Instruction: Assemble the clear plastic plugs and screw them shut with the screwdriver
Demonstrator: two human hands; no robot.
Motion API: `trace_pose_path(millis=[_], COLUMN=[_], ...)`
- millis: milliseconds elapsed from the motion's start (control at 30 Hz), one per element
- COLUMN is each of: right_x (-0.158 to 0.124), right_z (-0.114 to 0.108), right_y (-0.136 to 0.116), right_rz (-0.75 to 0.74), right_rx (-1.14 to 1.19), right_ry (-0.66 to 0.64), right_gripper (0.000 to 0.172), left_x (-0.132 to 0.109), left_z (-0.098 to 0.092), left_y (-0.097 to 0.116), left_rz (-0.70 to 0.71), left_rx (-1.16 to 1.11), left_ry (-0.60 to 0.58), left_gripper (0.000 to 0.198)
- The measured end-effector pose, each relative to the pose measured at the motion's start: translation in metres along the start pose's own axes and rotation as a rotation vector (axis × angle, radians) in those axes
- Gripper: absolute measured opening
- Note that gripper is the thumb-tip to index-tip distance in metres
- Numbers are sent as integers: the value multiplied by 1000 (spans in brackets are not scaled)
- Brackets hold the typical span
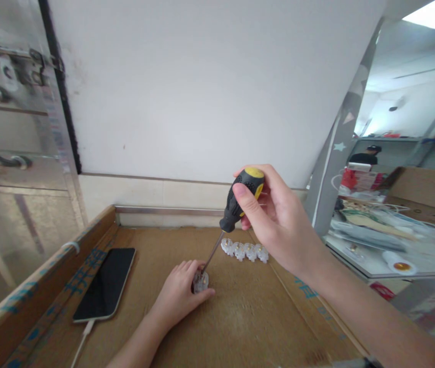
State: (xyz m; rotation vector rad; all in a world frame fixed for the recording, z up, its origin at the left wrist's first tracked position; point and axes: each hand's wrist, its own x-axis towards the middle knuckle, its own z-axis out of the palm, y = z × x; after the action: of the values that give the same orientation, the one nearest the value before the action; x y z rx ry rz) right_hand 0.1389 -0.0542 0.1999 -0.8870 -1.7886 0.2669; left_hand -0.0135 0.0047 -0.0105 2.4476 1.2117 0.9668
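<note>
My right hand grips a screwdriver with a black and yellow handle, its metal shaft slanting down to the left. The tip meets a small clear plastic plug part that my left hand pinches against the brown cardboard surface. A short row of several similar clear parts lies just behind, under my right hand.
A black phone lies face up at the left with a white cable running toward me. A cardboard wall borders the left side. A white wall stands behind, a metal door at far left. A cluttered table and a distant person are at right.
</note>
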Motion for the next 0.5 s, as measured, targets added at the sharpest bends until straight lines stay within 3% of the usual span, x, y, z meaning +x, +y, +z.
trace_pose_path(millis=[500], right_x=[-5], right_z=[-1], right_y=[-7], right_rz=[-28], right_rx=[10], right_ry=[-5], right_gripper=[21], left_x=[0], left_z=[-2], left_y=[3], left_rz=[-15], left_rx=[3], left_ry=[-14], left_gripper=[38])
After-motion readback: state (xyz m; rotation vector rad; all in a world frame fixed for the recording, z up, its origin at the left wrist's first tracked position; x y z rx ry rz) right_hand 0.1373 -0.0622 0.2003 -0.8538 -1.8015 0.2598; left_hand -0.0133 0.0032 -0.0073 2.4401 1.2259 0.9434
